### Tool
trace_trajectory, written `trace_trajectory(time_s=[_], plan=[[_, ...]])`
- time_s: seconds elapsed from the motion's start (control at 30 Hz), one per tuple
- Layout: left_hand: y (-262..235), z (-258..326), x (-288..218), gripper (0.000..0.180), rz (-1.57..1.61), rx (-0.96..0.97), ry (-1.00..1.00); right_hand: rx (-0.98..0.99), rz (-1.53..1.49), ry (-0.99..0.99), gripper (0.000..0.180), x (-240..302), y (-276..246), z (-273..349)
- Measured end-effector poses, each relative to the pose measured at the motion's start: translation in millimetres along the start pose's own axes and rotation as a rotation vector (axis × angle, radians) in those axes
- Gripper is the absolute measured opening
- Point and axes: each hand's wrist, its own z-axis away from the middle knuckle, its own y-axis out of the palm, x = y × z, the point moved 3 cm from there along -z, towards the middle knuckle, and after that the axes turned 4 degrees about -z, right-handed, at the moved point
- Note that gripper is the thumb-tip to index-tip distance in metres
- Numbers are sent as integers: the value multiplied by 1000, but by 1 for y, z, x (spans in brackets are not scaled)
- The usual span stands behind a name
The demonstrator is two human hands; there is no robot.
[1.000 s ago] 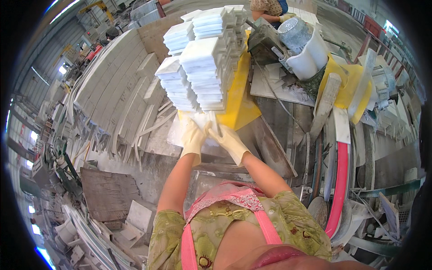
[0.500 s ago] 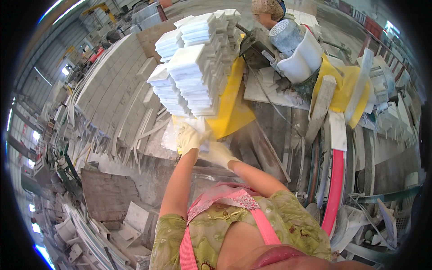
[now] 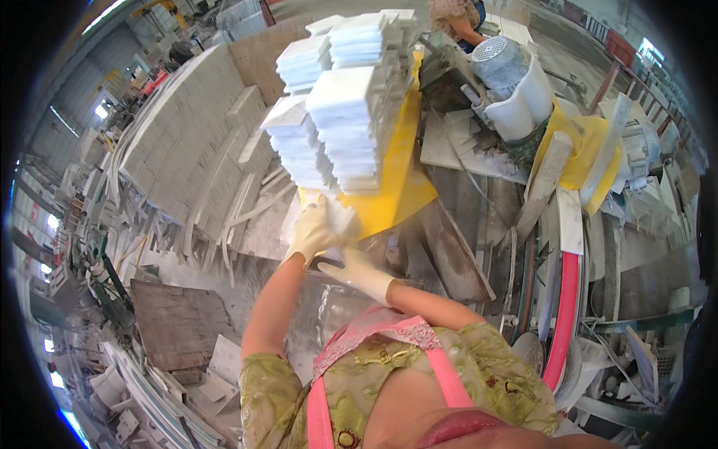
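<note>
Both my hands wear cream-coloured gloves. My left hand (image 3: 313,230) lies against the left side of a low white slab or short pile of slabs (image 3: 342,218), its fingers stretched forward along it. Motion blur hides how many slabs are there. Nearer to me, my right hand (image 3: 360,272) is open, fingers pointing left, apart from the slab and holding nothing. Just beyond stand tall stacks of thin white stone tiles (image 3: 340,105), in uneven layers. A yellow sheet (image 3: 400,198) lies under and beside the stacks.
To the left stands a long block of pale stone strips (image 3: 179,127). At the right are a dusty motor (image 3: 499,61), a yellow cloth (image 3: 561,150), a stone bar (image 3: 548,166) and a red strip (image 3: 561,322). Another person (image 3: 456,21) works at the back. A brown board (image 3: 179,325) lies lower left.
My right hand has drawn back from the slab toward me and its fingers have spread. My left hand stays at the slab's left side. The view has shifted slightly.
</note>
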Motion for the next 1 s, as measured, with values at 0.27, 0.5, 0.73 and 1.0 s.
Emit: trace_trajectory(time_s=[0.27, 0.5, 0.73, 1.0], plan=[[21, -5, 18, 115, 26, -77, 136, -251, -517, 139, 52, -13, -96, -24], [15, 29, 29, 111, 281, -370, 46, 217, -596, 95, 66, -5, -84, -89], [74, 62, 15, 102, 1415, -462, -417, 275, -536, 99, 68, -24, -80, -103], [79, 54, -7, 88, 1493, -478, -372, 278, -523, -30, 46, -52, -79, -110]])
